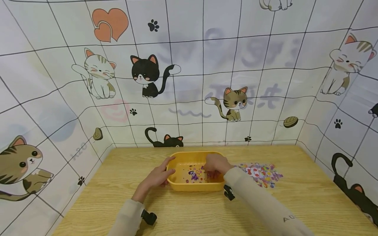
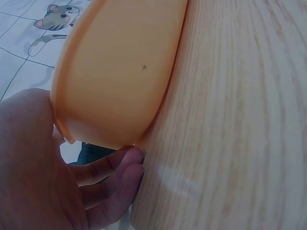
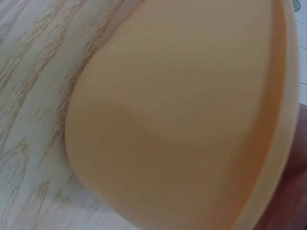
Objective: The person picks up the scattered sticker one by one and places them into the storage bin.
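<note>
A yellow plastic basin sits on the wooden table with small colourful pieces, mostly purple and pink, scattered over its bottom. At its left end my left hand grips the basin, thumb over the rim. The left wrist view shows that hand's fingers bent low along the basin's outer side. My right hand reaches down inside the right end, fingers pointing into the pieces. Its fingertips are largely hidden, and I cannot tell whether they pinch a piece. In the right wrist view the basin's outer wall covers most of the frame.
Right of the basin, a spread of colourful pieces lies on the wooden table, with a white and red cat-face figure among them. A cat-patterned wall covering rises behind the table and along both sides.
</note>
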A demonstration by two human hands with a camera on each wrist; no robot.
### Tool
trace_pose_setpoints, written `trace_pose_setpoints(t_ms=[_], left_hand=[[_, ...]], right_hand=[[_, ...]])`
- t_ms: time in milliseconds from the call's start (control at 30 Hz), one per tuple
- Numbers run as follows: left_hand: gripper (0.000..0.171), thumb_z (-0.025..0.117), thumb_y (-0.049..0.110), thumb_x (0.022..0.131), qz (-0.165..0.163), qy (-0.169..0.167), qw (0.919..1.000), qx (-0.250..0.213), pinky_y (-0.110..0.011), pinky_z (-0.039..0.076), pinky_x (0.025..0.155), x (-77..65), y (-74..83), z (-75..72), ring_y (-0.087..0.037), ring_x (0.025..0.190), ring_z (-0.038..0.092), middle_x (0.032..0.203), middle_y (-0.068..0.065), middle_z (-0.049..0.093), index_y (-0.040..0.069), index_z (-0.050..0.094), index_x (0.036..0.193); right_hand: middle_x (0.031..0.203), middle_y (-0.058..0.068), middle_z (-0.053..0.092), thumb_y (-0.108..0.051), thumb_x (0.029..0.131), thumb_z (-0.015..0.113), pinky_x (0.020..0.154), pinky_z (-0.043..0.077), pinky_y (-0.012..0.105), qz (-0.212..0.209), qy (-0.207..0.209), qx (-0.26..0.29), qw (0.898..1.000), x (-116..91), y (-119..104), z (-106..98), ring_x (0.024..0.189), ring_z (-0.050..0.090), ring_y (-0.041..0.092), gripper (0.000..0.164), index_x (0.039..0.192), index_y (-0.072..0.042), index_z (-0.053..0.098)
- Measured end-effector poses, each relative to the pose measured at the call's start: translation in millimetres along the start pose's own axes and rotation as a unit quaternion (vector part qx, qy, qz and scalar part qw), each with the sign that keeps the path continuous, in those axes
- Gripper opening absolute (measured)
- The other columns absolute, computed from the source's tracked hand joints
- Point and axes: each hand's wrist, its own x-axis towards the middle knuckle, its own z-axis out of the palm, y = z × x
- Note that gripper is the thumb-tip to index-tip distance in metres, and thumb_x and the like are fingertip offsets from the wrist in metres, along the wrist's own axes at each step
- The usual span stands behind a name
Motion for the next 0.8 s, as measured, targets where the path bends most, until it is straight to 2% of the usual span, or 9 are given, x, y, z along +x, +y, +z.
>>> trace_pose_setpoints(t_ms=[167, 267, 367, 533, 800], left_hand=[[0.06, 0.053, 0.035, 0.106, 0.002, -0.003, 1.0, -0.002, -0.029, 0.049, 0.053, -0.4, 0.9, -0.7, -0.015, 0.051, 0.049, 0.061, -0.004, 0.055, 0.034, 0.03, 0.162], [0.06, 0.053, 0.035, 0.106, 0.003, -0.003, 1.0, -0.002, -0.029, 0.049, 0.052, -1.2, 0.9, -1.4, -0.015, 0.05, 0.049, 0.06, -0.004, 0.054, 0.033, 0.03, 0.162], [0.06, 0.053, 0.035, 0.106, 0.003, -0.001, 1.0, -0.001, -0.03, 0.05, 0.052, -1.8, 1.1, -2.3, -0.016, 0.05, 0.049, 0.061, -0.006, 0.055, 0.033, 0.03, 0.162], [0.06, 0.053, 0.034, 0.106, 0.001, -0.001, 1.0, -0.003, -0.029, 0.05, 0.052, -2.6, 1.6, -2.9, -0.016, 0.051, 0.049, 0.062, -0.005, 0.055, 0.033, 0.029, 0.162], [0.061, 0.054, 0.034, 0.106, 0.005, -0.004, 1.0, -0.007, -0.029, 0.05, 0.052, -1.8, 0.6, -1.4, -0.015, 0.051, 0.052, 0.063, -0.005, 0.058, 0.032, 0.03, 0.162]], right_hand=[[0.061, 0.007, 0.066, -0.011, 0.093, 0.067, 0.043, 0.049, 0.025, 0.003, -0.002, 0.023, 1.0, 3, 1, 3, 0.046, 0.06, 0.016, 0.007, 0.091, -0.004, 0.067], [0.06, 0.006, 0.064, -0.01, 0.092, 0.067, 0.042, 0.048, 0.025, 0.004, -0.006, 0.036, 0.999, 5, 2, 3, 0.044, 0.058, 0.015, 0.008, 0.097, -0.003, 0.066], [0.055, 0.004, 0.06, -0.011, 0.093, 0.064, 0.043, 0.05, 0.025, -0.009, -0.003, 0.046, 0.999, 4, 2, -1, 0.043, 0.058, 0.015, 0.01, 0.089, -0.002, 0.067], [0.052, 0.004, 0.061, -0.015, 0.093, 0.063, 0.05, 0.058, 0.032, -0.04, 0.015, 0.058, 0.997, -6, 4, -12, 0.047, 0.066, 0.019, 0.031, 0.064, -0.006, 0.065], [0.059, 0.007, 0.069, -0.017, 0.097, 0.06, 0.051, 0.057, 0.034, -0.115, 0.038, 0.089, 0.989, -35, 14, -38, 0.051, 0.068, 0.023, 0.034, 0.067, -0.006, 0.072]])
